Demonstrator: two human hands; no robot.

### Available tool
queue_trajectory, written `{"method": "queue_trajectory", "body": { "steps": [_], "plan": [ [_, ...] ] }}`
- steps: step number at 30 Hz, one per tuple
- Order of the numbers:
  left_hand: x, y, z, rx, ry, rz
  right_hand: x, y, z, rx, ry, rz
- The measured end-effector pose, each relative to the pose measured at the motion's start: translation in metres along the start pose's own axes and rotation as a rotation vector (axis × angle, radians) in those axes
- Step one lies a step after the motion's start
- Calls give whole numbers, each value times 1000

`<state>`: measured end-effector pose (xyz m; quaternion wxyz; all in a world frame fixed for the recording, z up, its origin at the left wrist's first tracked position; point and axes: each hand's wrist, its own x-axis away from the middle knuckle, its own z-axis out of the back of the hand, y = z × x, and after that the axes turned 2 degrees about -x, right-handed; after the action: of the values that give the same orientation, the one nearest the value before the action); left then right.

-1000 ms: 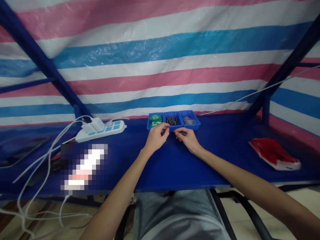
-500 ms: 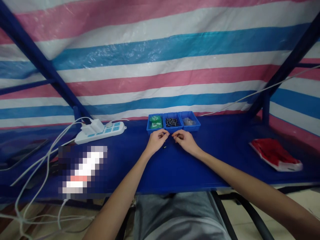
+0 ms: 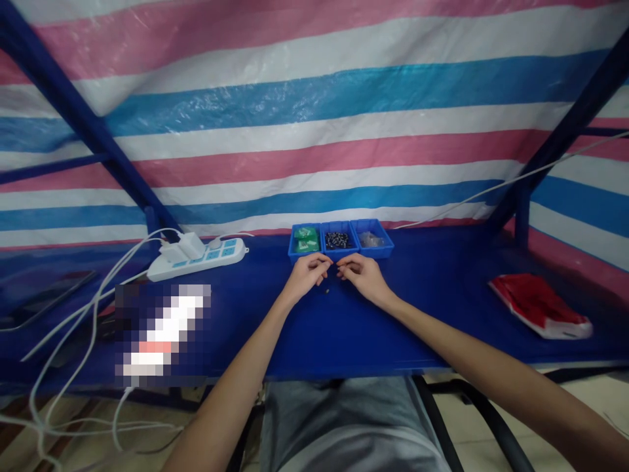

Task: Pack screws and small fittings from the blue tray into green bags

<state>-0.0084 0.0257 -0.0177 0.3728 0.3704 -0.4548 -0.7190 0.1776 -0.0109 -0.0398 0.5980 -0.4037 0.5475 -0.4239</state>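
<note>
My left hand [image 3: 310, 272] and my right hand [image 3: 360, 272] face each other just above the blue table, fingertips almost meeting. Both are closed in a pinch; whatever sits between the fingers is too small to name. A tiny dark piece [image 3: 327, 291] shows just below the gap between them. Right behind the hands stand three joined blue bins. The left bin [image 3: 291, 246] holds green packets [image 3: 306, 245], the middle one a heap of small black and silver parts [image 3: 338, 240], and the right one clear, small pieces [image 3: 371, 239].
On the left lie a white power strip [image 3: 206, 263] with plugs, loose white cables [image 3: 93, 308] and a blurred-out bright object [image 3: 167, 334]. A red package with a white edge [image 3: 540, 305] rests at the right. A striped tarp [image 3: 314, 151] hangs behind the table [image 3: 344, 341].
The small dark piece below the hands appears slightly lower and to the right. The fingers have shifted a little, while both hands stay in nearly the same place.
</note>
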Motion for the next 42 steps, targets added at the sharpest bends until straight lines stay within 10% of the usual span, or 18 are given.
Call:
{"method": "queue_trajectory", "body": {
  "steps": [42],
  "plan": [
    [4, -5, -8, -306, 119, -232, 5, -9, -3, 230, -26, 60]
  ]
}}
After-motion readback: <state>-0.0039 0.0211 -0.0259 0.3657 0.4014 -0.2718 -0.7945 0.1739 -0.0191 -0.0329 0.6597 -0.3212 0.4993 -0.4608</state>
